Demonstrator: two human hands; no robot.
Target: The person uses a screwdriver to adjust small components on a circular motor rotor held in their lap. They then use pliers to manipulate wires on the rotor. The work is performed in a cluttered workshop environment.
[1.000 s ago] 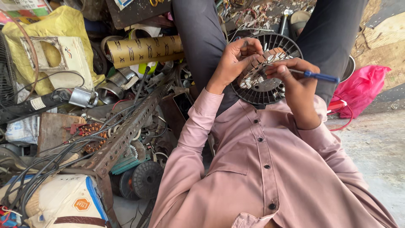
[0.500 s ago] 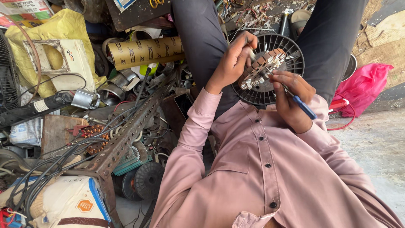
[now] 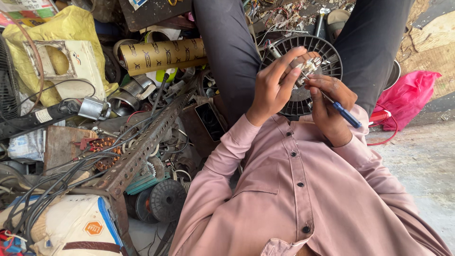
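Note:
My left hand (image 3: 275,83) grips a small metal motor part (image 3: 310,62) held up in front of my chest. Against that part, my right hand (image 3: 329,104) holds a blue-handled screwdriver (image 3: 342,112), its thin shaft pointing up-left into the part. Behind both hands, between my dark-trousered legs, lies a round black fan grille (image 3: 322,47). My pink shirt sleeves fill the lower middle of the view.
A heap of scrap lies at the left: a perforated metal angle bar (image 3: 142,147), black cables (image 3: 42,189), a copper-wound coil (image 3: 104,151), a brown cardboard roll (image 3: 163,54), a yellow sack (image 3: 71,28). A pink bag (image 3: 407,97) sits at the right on concrete floor.
Both hands lifted the metal part slightly and drew closer together. The screwdriver swung from lying sideways to slanting down-right, its tip now at the part.

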